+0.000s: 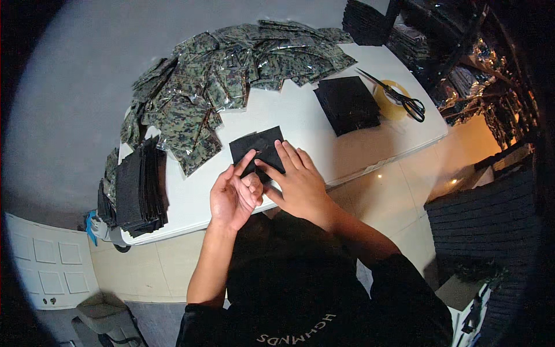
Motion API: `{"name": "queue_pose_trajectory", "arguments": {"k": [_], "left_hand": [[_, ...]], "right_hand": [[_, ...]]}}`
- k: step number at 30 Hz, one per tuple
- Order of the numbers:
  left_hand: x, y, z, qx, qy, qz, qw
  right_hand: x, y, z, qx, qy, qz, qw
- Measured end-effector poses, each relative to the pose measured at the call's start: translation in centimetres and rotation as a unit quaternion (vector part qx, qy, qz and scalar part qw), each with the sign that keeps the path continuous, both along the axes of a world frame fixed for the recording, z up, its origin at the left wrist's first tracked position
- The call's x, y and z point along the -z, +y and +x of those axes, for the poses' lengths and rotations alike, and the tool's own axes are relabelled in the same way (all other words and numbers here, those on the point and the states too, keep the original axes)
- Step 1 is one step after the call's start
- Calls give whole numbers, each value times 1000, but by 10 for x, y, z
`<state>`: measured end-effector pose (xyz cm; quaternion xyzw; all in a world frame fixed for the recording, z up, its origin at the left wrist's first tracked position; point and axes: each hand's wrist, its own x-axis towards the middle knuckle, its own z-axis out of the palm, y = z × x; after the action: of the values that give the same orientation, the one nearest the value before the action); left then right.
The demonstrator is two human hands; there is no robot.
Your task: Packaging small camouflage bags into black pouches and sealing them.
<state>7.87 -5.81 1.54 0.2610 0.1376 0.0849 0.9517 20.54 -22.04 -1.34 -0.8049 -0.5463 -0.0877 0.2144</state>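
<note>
A folded black cloth piece (270,137) lies on the white table right in front of me. My right hand (298,170) rests palm down on its right side, fingers stretched out and apart. Palm turned up, my left hand (234,196) reaches the cloth's left part with its index finger extended; its other fingers are loosely bent, with nothing visible in them. A small pale speck shows by that index fingertip, too small to name. To the right lies a flat stack of black cloth pieces (348,105).
Camouflage pieces in clear plastic bags (228,69) heap along the table's far side. A tall black cloth stack (137,188) stands at the left end. Black scissors (399,98) lie over a yellowish tape roll (386,110) at right. A loaded rack (457,75) stands beyond the table's right end.
</note>
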Motion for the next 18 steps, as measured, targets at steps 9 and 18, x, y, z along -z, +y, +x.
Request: {"name": "queue_pose_trajectory", "arguments": {"k": [9, 18], "left_hand": [[-2, 36, 1, 91, -1, 34, 995], [3, 62, 3, 118, 30, 42, 992]], "right_hand": [[-2, 1, -1, -1, 2, 10, 1000], [-4, 0, -2, 4, 1, 3, 1000]]}}
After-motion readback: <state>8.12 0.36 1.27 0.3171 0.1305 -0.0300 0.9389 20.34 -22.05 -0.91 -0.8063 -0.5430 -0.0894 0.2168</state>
